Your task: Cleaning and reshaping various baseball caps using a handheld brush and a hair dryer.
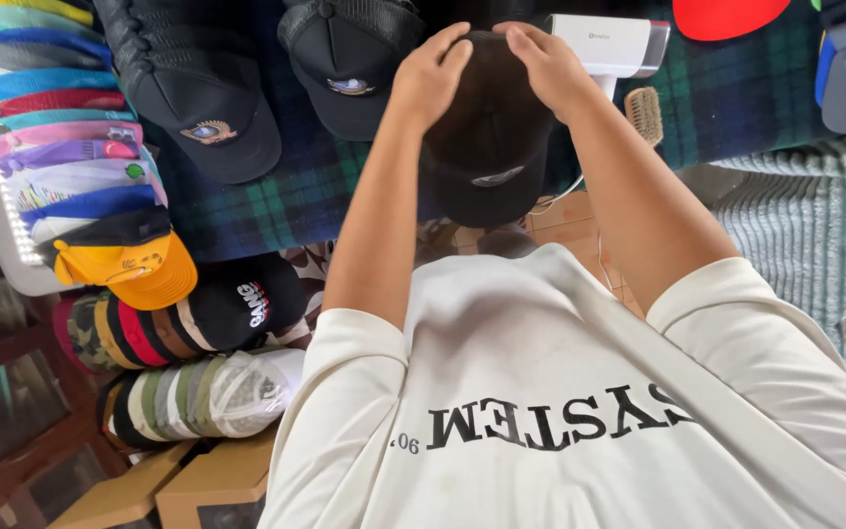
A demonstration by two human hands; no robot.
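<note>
Head view shows our left hand (430, 80) and right hand (547, 67) clamped on the black cap (487, 147) above the plaid table's (276, 206) near edge, shaping it; next we should press gently.

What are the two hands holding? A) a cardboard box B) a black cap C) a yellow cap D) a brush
B: the left hand and the right hand both grip the top of a black cap, while the yellow cap and the brush lie untouched.
</note>
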